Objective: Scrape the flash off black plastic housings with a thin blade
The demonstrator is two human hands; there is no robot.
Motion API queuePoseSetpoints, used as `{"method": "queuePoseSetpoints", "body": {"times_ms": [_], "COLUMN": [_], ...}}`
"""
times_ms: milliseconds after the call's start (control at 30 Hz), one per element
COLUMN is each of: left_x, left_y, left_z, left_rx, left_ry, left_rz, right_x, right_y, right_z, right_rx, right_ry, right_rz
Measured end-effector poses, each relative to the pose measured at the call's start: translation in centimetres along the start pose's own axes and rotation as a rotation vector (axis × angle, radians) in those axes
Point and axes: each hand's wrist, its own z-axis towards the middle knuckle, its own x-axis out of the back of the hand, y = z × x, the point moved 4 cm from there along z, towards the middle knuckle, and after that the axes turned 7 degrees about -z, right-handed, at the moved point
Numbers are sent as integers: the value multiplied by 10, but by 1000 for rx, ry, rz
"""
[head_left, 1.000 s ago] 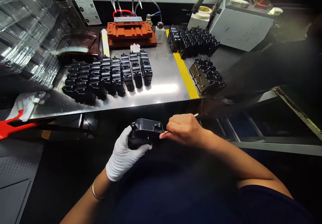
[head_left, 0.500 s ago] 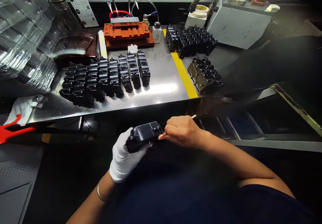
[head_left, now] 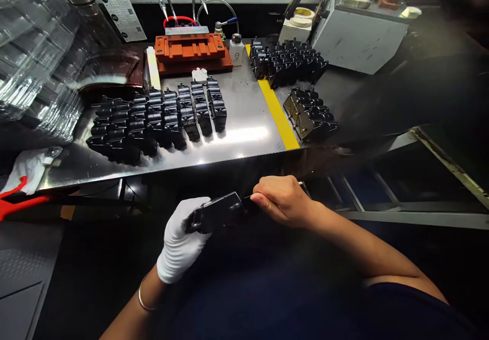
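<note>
My left hand (head_left: 182,240), in a white glove, is closed round one end of a black plastic part (head_left: 217,212) held in front of my body, below the bench edge. A flat face of the part is turned up towards me. My bare right hand (head_left: 284,201) is closed in a fist just right of the part. From it a thin dark-tipped tool (head_left: 248,197) points at the part's right end; a pale end shows behind the fist. Its exact kind is hidden, and whether the tip touches the part I cannot tell.
Rows of similar black parts (head_left: 153,121) stand on the metal bench (head_left: 244,121). More black parts (head_left: 294,62) stand beyond a yellow tape strip (head_left: 278,110). An orange fixture (head_left: 191,49), a white bottle (head_left: 236,52) and stacked clear trays (head_left: 34,59) are behind.
The black part has been turned in my left hand, so a flatter face shows. My left hand has moved slightly left and down. My right fist has rotated a little, and the tool's tip is now visible.
</note>
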Motion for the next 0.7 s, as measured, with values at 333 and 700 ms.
{"method": "queuePoseSetpoints", "body": {"times_ms": [333,700], "left_x": [2,1], "left_y": [19,20], "left_z": [5,11], "left_rx": [-247,-398], "left_ry": [-147,-225], "left_rz": [100,65], "right_x": [-9,-16], "right_y": [5,3], "right_z": [-2,-9], "right_rx": [5,21], "right_ry": [-102,-357], "right_rz": [4,545]}}
